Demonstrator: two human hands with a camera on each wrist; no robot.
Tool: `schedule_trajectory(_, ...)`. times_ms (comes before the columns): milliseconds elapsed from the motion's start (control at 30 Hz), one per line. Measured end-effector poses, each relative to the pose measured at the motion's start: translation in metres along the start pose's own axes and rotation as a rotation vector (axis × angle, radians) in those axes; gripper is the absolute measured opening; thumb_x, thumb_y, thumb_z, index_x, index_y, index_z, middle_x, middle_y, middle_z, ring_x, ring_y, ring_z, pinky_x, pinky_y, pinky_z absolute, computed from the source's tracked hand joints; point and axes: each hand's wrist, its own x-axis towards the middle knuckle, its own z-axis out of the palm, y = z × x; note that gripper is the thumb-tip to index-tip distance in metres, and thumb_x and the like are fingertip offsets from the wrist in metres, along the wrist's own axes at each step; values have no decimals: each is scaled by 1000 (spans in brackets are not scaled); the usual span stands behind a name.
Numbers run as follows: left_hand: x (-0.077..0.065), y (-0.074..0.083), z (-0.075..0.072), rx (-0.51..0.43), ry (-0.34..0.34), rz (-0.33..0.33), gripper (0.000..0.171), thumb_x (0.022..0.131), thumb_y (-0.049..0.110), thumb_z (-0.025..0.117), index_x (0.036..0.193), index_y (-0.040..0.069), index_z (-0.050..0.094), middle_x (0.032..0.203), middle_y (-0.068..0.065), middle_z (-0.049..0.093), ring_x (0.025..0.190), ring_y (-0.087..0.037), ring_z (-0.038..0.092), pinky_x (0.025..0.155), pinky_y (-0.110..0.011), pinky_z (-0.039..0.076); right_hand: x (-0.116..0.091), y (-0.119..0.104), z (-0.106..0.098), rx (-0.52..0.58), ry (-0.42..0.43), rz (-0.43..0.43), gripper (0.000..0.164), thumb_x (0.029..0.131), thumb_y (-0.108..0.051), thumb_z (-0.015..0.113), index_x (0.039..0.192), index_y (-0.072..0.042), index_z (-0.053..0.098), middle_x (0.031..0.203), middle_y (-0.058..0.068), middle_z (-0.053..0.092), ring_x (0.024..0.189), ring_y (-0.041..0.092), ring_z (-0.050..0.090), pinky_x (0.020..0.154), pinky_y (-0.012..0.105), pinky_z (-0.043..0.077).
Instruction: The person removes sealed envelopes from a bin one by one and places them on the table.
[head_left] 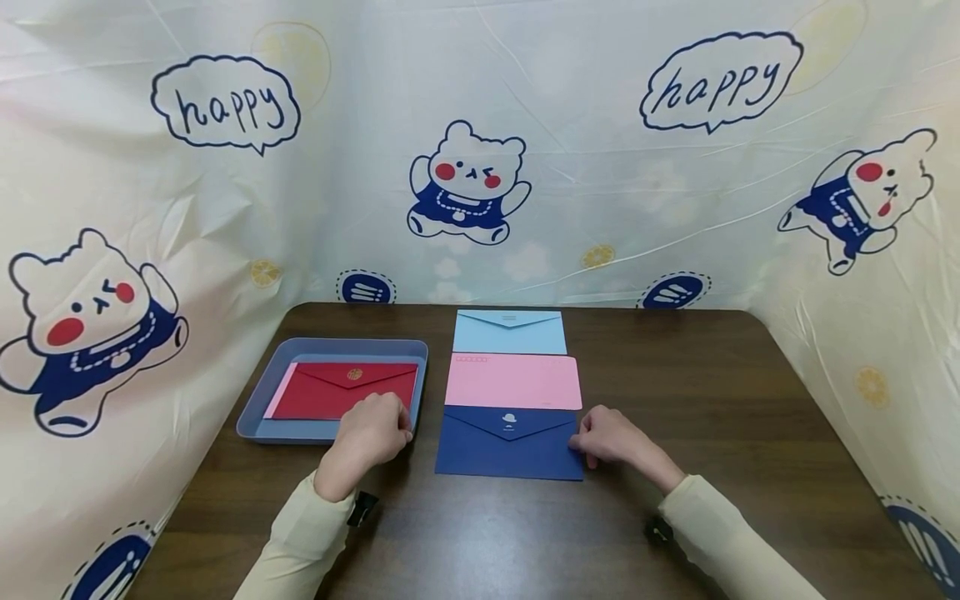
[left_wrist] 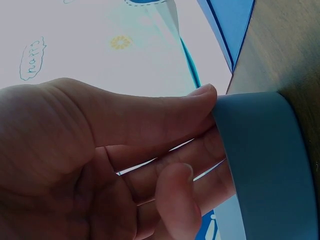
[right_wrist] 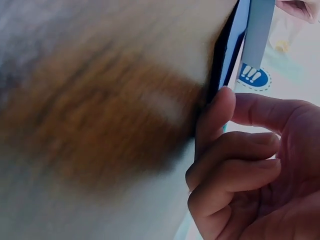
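In the head view my left hand bends down over the near right corner of the blue-grey tray. Its fingers go behind the tray wall in the left wrist view, so their tips are hidden. Inside the tray a red envelope with a gold emblem lies over a pink one. My right hand pinches the right edge of a navy envelope with a white hat print. That envelope lies flap up on the table; its edge shows at my fingertips in the right wrist view.
Beyond the navy envelope a pink envelope and a light blue envelope continue the column toward the back of the brown table. A printed curtain hangs along the back and both sides.
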Motion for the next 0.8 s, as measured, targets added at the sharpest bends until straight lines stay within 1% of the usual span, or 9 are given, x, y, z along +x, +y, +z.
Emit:
schedule_trajectory(133,-1,1,0,-2,-4,-6,8,80,11,87,82,14,80,71,0,64,65,-20,59,56,-39,53,1,0,2,-5,3,-10,34,94,-16,73,63,-9,61,52,3,61,52,19,57,52,27,39)
schedule_trajectory(333,-1,1,1,-2,-3,-11,8,80,11,88,83,13,80,71,0,64,66,-20,59,57,-39,54,1,1,2,15,-7,-14,34,96,-15,72,64,-9,61,54,4,61,52,19,57,52,27,40)
schedule_trajectory(800,-1,2,-1,1,-1,-6,9,80,11,88,81,13,79,70,0,63,65,-20,59,56,-39,54,1,0,0,35,-19,-23,33,95,-12,71,64,-8,61,55,5,61,51,19,56,51,27,39)
